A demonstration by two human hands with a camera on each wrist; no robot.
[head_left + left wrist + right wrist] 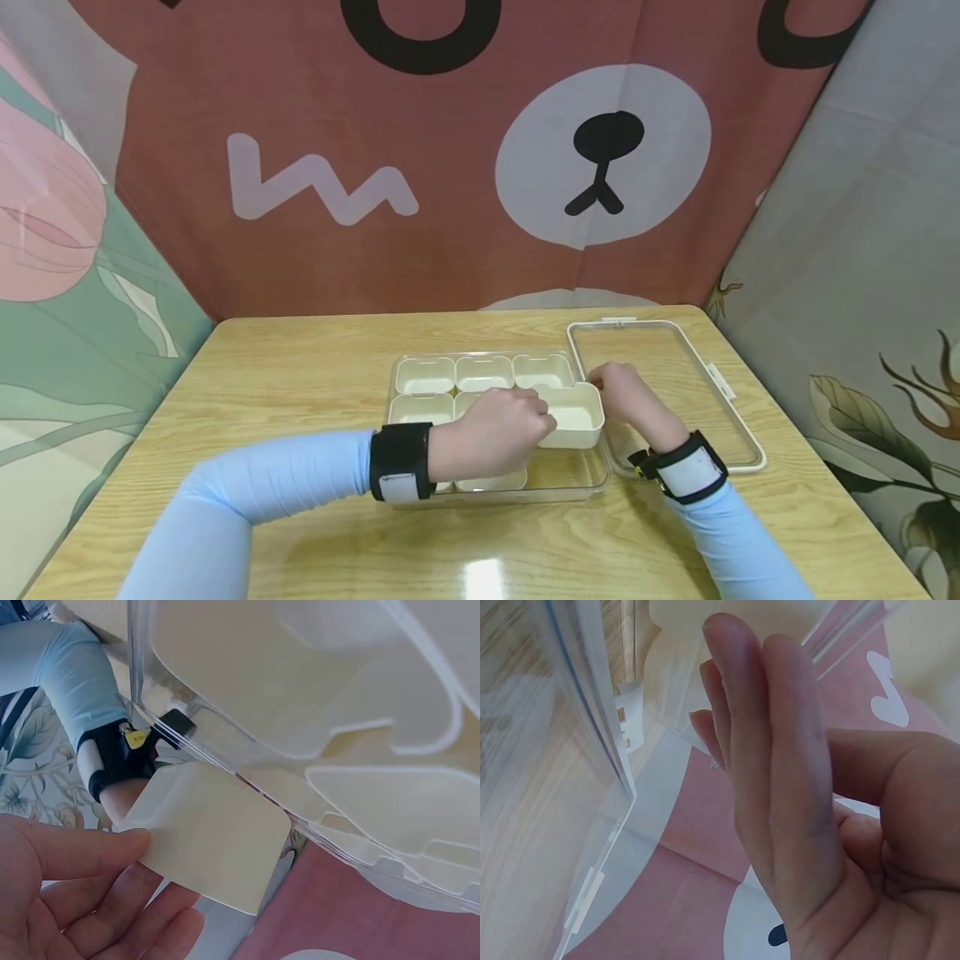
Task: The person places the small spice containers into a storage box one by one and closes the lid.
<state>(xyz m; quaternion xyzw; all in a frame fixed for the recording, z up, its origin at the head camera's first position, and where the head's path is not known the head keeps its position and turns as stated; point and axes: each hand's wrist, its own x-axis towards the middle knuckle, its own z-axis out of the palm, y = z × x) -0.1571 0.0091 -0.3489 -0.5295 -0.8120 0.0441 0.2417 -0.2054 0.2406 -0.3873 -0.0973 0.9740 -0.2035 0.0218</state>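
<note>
In the head view my left hand (495,433) holds a small cream box (573,417) by its left side, over the right part of a clear plastic container (558,493). The left wrist view shows the thumb and fingers of the left hand (97,892) pinching one edge of the cream box (217,836). My right hand (633,400) is at the box's far right corner, its fingertips right beside the rim. Seen from the right wrist, the fingers of the right hand (780,765) are nearly straight, with nothing visible gripped between them.
Several matching cream boxes (425,375) sit in rows in the clear container. A clear lid with a white rim (738,417) lies to its right, under the right forearm. Wooden tabletop (300,358) surrounds them, with a printed cloth (450,267) hanging behind.
</note>
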